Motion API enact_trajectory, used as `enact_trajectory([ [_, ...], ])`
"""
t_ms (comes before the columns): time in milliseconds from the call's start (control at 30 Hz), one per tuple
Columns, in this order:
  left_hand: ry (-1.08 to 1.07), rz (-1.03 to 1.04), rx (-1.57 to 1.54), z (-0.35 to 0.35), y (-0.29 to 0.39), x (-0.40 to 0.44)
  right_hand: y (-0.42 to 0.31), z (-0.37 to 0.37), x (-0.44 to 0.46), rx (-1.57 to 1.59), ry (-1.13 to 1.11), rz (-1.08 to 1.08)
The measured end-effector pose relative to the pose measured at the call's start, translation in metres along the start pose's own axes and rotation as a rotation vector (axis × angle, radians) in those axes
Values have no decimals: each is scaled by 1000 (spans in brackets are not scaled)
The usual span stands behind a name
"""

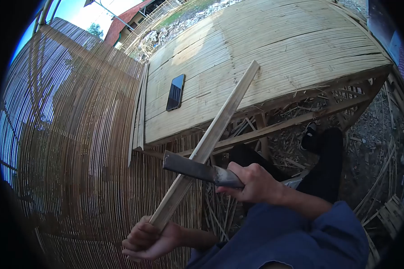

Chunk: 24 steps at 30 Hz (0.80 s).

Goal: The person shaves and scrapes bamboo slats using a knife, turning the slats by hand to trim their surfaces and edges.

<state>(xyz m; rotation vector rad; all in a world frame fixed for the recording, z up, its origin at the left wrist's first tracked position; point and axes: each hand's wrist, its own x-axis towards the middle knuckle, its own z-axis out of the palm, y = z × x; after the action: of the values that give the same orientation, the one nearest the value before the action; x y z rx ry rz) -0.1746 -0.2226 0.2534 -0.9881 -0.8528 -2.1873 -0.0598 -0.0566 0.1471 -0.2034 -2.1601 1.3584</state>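
A person in a dark blue short-sleeved shirt (278, 233) gripped a long, flat, pale-brown strip of bamboo or wood (217, 123) in the left hand (152, 240), its fingers curled closed around the lower end. The right hand (253, 181) was closed in a fist on the grey, rounded handle end of a broad, dark metal blade (188, 168), which crossed over the strip just above the left hand; whether its edge had bitten into the strip could not be told. The strip slanted up and away from the person, its far end out over the near edge of a pale surface of split bamboo slats (292, 49). Whether it touched the slats there was unclear.

A black, rectangular smartphone (176, 92) lay on the surface to the left of the strip, well apart from both hands. A tall, brown screen of thin bamboo slats (90, 134) stood along the left side, next to the end of the surface. Below, a brown wooden crossbar (274, 130) ran beneath the surface's near edge, and a dark shoe (309, 136) showed near pale scraps on the ground. A building with a red tiled roof (123, 22) stood in the background, in daylight.
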Motion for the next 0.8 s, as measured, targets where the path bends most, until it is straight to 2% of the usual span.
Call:
enact_trajectory([
  [67,90,-3,50,2,-5,-4,-8,1,0,14,7,45],
  [100,238,1,-4,14,-5,-8,-14,0,2,-14,-34,18],
  [200,96,-16,-89,10,-1,-9,-19,1,1,-24,-8,-48],
  [233,109,-18,-57,9,1,-10,-6,7,-1,-4,47,-54],
  [400,201,-47,-1,3,-1,-18,12,8,-21,-40,36,47],
  [567,226,-76,-33,0,3,-23,13,7,-28,-149,115,21],
  [800,265,-100,-71,1,0,-17,-4,1,-15,-177,20,80],
])
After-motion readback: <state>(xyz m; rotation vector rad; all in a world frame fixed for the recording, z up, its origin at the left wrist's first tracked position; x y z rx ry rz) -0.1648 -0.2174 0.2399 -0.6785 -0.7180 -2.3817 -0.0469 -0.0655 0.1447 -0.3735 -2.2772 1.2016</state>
